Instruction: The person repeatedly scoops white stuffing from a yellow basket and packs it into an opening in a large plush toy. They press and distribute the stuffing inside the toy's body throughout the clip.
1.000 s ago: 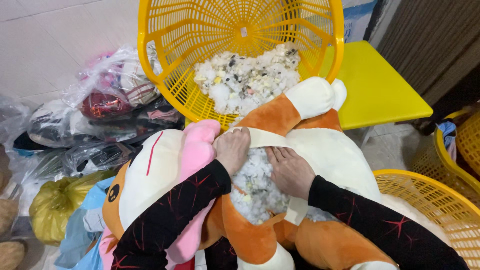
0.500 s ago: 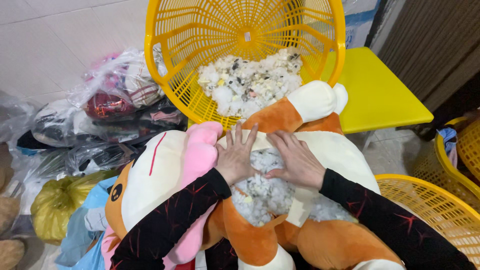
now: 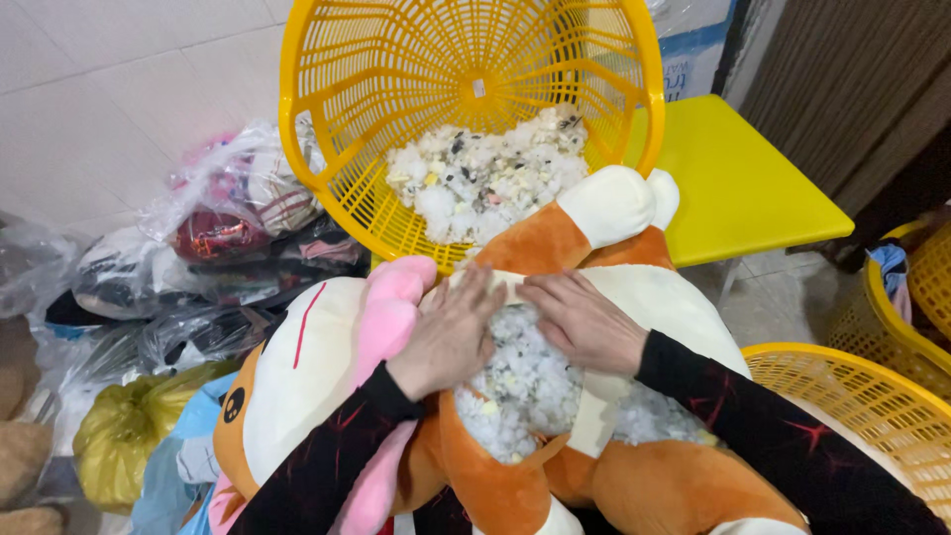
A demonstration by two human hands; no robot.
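Against white wall tiles, both hands (image 3: 451, 332) (image 3: 584, 322) have flattened, grip open, onto stuffing (image 3: 530, 381).

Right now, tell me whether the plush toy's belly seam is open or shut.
Open. White stuffing shows through a wide gap in the plush toy, with the left hand and right hand pressing flat on it.

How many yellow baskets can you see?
3. One big tilted basket holds white stuffing behind the plush toy. One basket sits at the bottom right by the person's right arm. One basket is cut off at the right edge. More may be hidden.
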